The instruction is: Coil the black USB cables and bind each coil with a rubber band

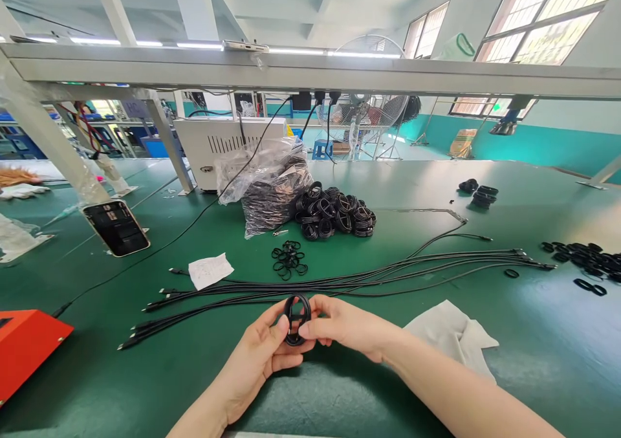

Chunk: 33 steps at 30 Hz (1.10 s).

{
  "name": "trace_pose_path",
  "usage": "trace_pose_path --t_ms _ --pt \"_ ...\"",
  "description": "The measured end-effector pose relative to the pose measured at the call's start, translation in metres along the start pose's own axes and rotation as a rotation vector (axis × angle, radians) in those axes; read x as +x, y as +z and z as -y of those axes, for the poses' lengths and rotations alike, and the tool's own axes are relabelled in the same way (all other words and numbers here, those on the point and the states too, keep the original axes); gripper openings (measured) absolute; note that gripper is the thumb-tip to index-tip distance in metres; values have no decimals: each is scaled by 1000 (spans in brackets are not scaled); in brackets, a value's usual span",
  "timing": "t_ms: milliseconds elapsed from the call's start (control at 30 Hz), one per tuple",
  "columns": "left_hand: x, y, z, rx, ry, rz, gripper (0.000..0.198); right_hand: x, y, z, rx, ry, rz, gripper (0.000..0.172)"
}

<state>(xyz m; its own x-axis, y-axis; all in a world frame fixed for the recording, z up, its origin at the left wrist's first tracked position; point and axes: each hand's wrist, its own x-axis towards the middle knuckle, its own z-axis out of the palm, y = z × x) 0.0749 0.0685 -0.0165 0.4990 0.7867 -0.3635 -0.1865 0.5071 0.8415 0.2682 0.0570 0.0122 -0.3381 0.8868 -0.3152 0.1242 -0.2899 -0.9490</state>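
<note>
Between my two hands is a black cable wound into a small oval coil, held just above the bench. My left hand grips its left side, thumb in front and fingers behind. On the coil's right side, my right hand pinches it between thumb and fingers. Just beyond lie several straight black cables, stretched across the bench with metal plugs at their left ends. A small heap of black rings sits behind these cables, and a larger pile of coiled black cables lies farther back.
A plastic bag of dark items leans by a white metal box. On the left are a phone, a paper scrap and a red-orange device. A pale cloth and more black rings lie right.
</note>
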Motion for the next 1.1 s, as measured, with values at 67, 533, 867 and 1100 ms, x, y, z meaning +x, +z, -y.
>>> trace_pose_path --t_ms 67,533,867,1100 --pt "0 0 0 -12 -4 0 51 1 3 -1 50 -14 32 25" --pt "-1 -3 0 12 9 20 49 8 10 -17 196 -44 11 36" --pt "3 -5 8 147 152 56 48 -15 3 11 -748 -215 -182 27" --pt "-9 8 2 190 84 278 47 -3 24 -16 -1268 -403 -316 36"
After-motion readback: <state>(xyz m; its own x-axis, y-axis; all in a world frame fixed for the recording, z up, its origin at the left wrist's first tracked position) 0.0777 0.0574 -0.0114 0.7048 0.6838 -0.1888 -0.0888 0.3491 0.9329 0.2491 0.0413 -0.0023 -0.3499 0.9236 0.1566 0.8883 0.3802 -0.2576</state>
